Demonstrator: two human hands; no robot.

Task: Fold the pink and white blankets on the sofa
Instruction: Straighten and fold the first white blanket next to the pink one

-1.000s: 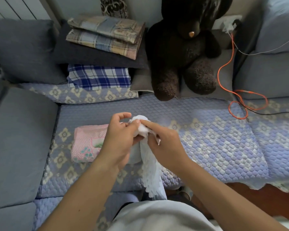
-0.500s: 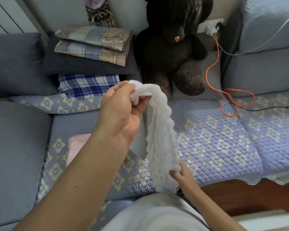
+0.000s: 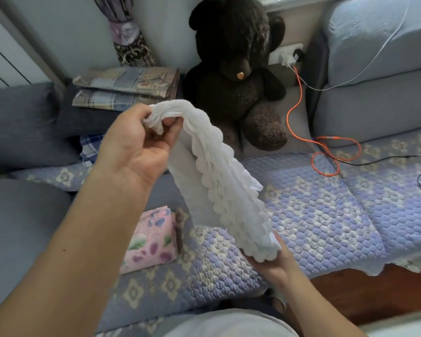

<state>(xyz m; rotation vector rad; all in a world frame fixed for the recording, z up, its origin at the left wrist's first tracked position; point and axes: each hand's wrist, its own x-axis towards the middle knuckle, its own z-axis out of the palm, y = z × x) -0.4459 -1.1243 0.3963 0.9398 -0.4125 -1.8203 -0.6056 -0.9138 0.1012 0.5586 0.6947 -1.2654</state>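
The white blanket [image 3: 219, 181], with scalloped edges, hangs bunched in the air above the sofa seat. My left hand [image 3: 141, 144] grips its top end, raised in front of me. My right hand [image 3: 270, 261] holds its bottom end from below, lower and to the right. The pink blanket [image 3: 151, 242], flower-printed, lies folded on the quilted purple sofa cover [image 3: 314, 215], below my left forearm, which hides part of it.
A big dark teddy bear [image 3: 236, 76] sits at the sofa's back corner. Folded plaid cloths [image 3: 127, 88] lie stacked on dark cushions at the back left. An orange cable [image 3: 326, 147] loops across the seat from a wall socket. The sofa's front edge drops to a wooden floor.
My hands, together at one end of the white blanket, came apart. The left hand rose with the top end; the right hand slid down to the bottom end. The view tilted up.
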